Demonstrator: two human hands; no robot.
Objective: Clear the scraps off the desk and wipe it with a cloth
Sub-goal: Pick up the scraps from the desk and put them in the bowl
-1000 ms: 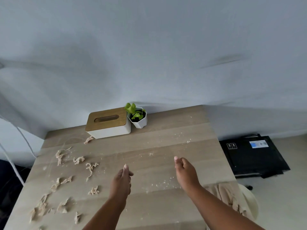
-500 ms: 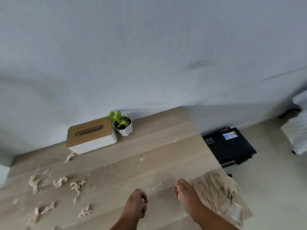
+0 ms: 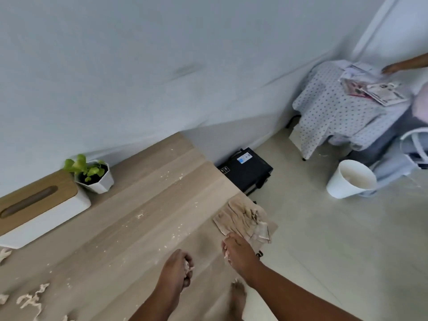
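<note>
My left hand hovers over the near right part of the wooden desk, fingers curled round pale scraps. My right hand is at the desk's right edge, also curled, with a pale scrap showing under its fingers. Just beyond it a crumpled beige cloth lies at the desk's right edge. More torn beige scraps lie at the near left, and fine crumbs are scattered across the middle.
A tissue box and a small potted plant stand against the wall. On the floor to the right are a black device, a white bucket and spotted fabric. Another person's hand reaches in at the far right.
The view has swung right, away from the scrap-covered left side. Both hands have dropped toward the desk's near right edge and their fingers have curled in.
</note>
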